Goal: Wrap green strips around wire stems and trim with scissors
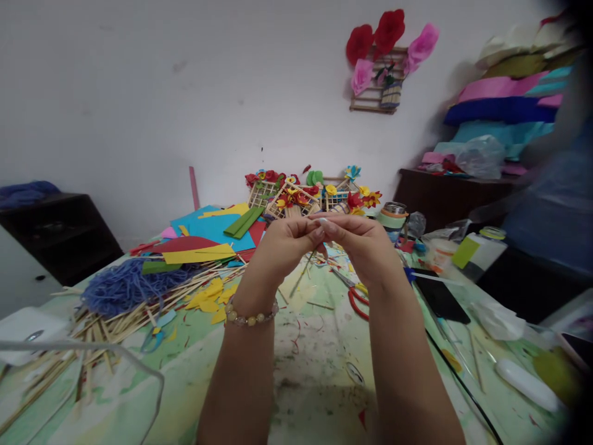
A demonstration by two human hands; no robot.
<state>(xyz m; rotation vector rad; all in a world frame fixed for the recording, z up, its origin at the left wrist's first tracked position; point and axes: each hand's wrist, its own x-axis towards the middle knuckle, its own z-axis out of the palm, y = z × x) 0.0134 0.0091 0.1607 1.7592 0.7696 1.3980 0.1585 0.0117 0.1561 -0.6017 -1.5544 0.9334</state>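
My left hand (282, 247) and my right hand (364, 247) are raised together over the table, backs toward me, fingertips pinched and meeting at the middle. A thin wooden stick (303, 272) slants down from between the fingers; I cannot make out what else, if anything, they pinch. A beaded bracelet (250, 316) circles my left wrist. Red-handled scissors (354, 295) lie on the table just below my right hand.
The table (315, 364) is littered with a bundle of sticks (120, 321), blue yarn (123, 287), coloured paper sheets (208, 232), yellow cut-outs (208, 300), paper-flower crates (296, 198), a jar (393, 216) and a black phone (440, 300). Paper flowers (384, 55) hang on the wall. A blurred person (556, 204) stands right.
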